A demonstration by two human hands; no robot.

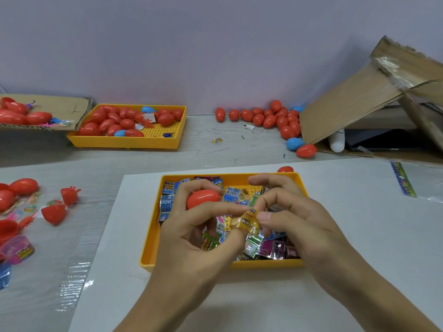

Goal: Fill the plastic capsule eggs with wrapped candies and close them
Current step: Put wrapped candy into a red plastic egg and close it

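hands: left [191, 226] grips red egg [202, 198], right [285, 212] pinches yellow candy [248, 220] | over tray [151, 236] | fold the wrapper small before you feed it in

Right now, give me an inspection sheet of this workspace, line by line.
Surface: pale grey table with a white sheet under the work.
Job's things: near yellow plastic tray holds wrapped candies; red plastic capsule egg in left hand; yellow wrapped candy pinched between both hands.
Clutter: far yellow tray of red and blue eggs; loose eggs by the wall; open egg halves and small toys at left.
Grippers: left hand fingers curl round the egg; right hand pinches the candy.
Cables: nothing seen.
Surroundings: torn cardboard box at right, plain wall behind.
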